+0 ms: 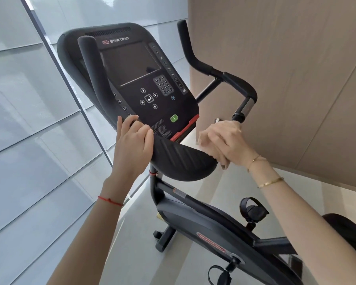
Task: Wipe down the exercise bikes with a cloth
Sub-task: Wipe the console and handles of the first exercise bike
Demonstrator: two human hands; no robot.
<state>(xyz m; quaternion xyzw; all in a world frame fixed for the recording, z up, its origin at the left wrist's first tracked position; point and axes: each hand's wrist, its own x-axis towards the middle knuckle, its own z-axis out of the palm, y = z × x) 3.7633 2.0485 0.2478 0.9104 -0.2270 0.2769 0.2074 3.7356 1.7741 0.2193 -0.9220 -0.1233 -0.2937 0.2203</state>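
Note:
A black exercise bike (212,227) fills the middle of the head view, with its dark console (140,79) tilted toward me. My left hand (132,145) grips the left end of the ribbed black handlebar pad (179,159), fingers curled over its top edge. My right hand (224,140) holds a beige cloth (216,153) pressed against the pad's right end, near the right handlebar grip (243,108). Most of the cloth is hidden under that hand.
A glass wall with a dark frame (70,85) runs along the left. A tan panelled wall (296,79) stands close on the right. Pale floor (214,188) lies under the bike. Two pedals with straps (253,210) stick out of the bike's body.

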